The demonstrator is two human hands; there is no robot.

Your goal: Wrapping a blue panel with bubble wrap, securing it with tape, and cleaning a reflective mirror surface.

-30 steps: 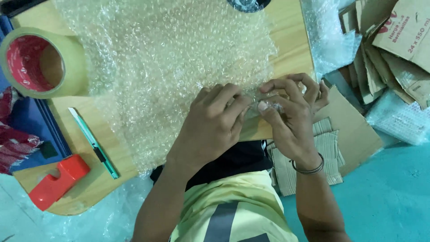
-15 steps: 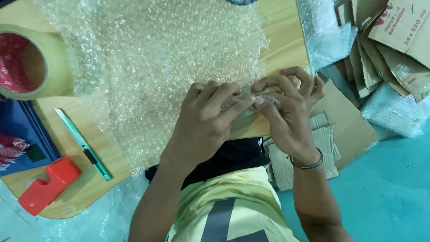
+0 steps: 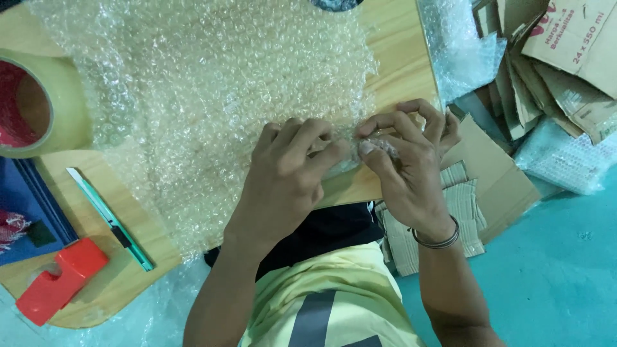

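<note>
A large sheet of clear bubble wrap (image 3: 218, 96) covers most of a wooden table (image 3: 398, 51). My left hand (image 3: 289, 180) presses down on the near right corner of the sheet, fingers curled over it. My right hand (image 3: 405, 160) pinches the same corner from the right, thumb and fingertips closed on the bunched plastic. A small item seems folded inside the wrap between my hands, but I cannot make out what it is. A metal bangle (image 3: 437, 241) sits on my right wrist.
A big roll of clear tape (image 3: 38, 109) stands at the table's left edge. A green utility knife (image 3: 112, 222) and a red tape dispenser (image 3: 54, 286) lie at the near left. Flattened cardboard boxes (image 3: 553, 58) and more bubble wrap (image 3: 559, 157) lie on the teal floor to the right.
The view has shifted slightly. Both hands stay on the corner of the bubble wrap, with only small finger movements.
</note>
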